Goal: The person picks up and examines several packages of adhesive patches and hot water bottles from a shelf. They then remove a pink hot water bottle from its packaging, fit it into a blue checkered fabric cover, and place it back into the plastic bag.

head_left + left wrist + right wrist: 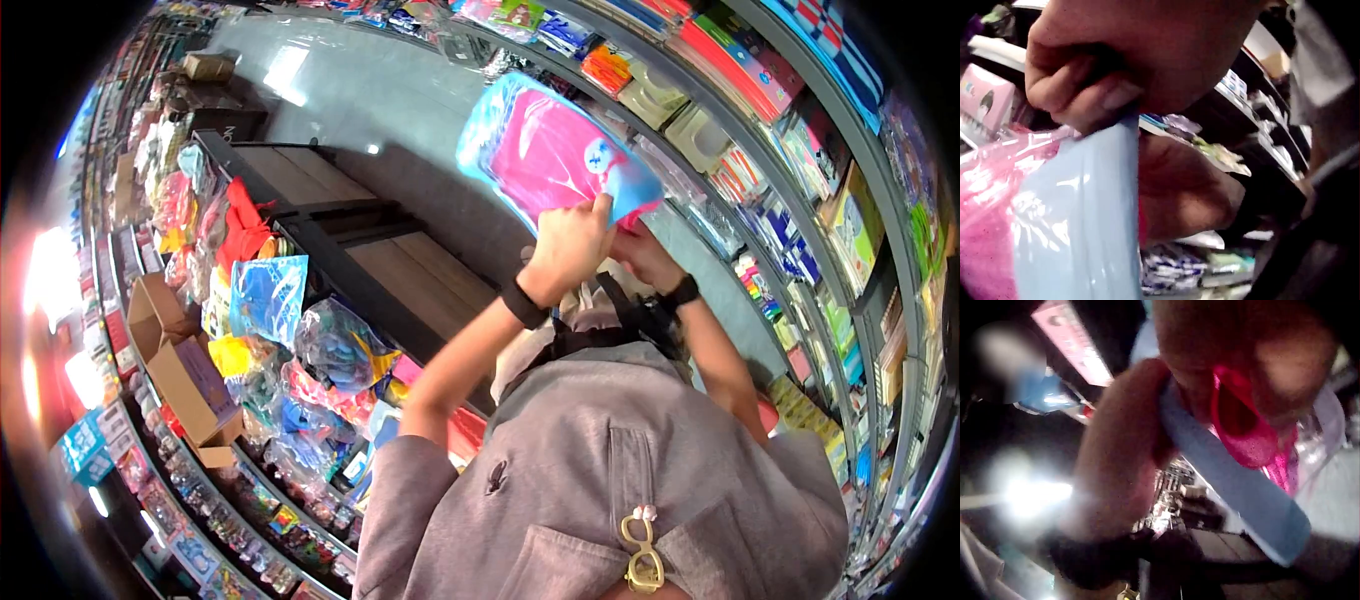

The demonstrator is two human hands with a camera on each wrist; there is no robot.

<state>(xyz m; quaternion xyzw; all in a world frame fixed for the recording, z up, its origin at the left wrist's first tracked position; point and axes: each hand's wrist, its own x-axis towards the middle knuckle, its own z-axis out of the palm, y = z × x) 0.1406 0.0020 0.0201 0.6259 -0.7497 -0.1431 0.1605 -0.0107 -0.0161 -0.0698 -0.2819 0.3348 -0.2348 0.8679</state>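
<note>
A glossy plastic packet [555, 150], bright pink in the middle with light-blue edges and a small round white print, is held up in front of the body. My left hand [575, 245] grips its near corner, fingers curled and thumb along the edge. In the left wrist view that hand [1097, 69] pinches the packet's light-blue border [1085, 212]. My right hand [650, 260] is beside it at the same end, partly behind the packet. The right wrist view has the right hand [1260, 350] holding a pink looped piece [1244, 440] by the light-blue edge [1235, 481].
Shelves [700, 130] packed with bagged goods curve along the right. On the left, a dark low rack [290, 170] stands beside heaped plastic-wrapped items [340, 345] and an open cardboard box [195, 385]. Grey floor [340, 90] stretches ahead between them.
</note>
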